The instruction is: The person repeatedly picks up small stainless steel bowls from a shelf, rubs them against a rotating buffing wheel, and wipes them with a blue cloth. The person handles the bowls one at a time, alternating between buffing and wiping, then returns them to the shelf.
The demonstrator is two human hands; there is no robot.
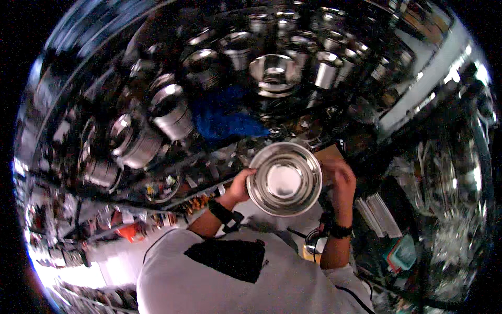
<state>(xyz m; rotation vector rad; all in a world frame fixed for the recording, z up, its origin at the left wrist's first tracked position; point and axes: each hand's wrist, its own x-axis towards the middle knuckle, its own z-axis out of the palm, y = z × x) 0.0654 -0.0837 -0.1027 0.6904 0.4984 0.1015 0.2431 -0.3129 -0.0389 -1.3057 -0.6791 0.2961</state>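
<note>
A shiny steel bowl (pixel 312 180), round with stepped rings inside, is held up in front of my chest, its opening facing up toward me. My left hand (pixel 239 186) grips its left rim, fingers closed on the edge. At the bowl's right side is my right hand (pixel 339 175). Its fingers are smeared by motion, and I cannot tell whether they touch the rim. A brown cardboard piece (pixel 329 153) shows just behind that hand. Beyond the bowl, a crumpled blue cloth or bag (pixel 225 121) lies on the dark surface.
Steel pots (pixel 175 118) and canisters (pixel 327 70) stand in an arc across the far side, with a wide steel bowl (pixel 274 78) among them. An orange item (pixel 132 232) is low at the left. A stack of flat pale items (pixel 379 215) and a teal container (pixel 403 252) are at the right.
</note>
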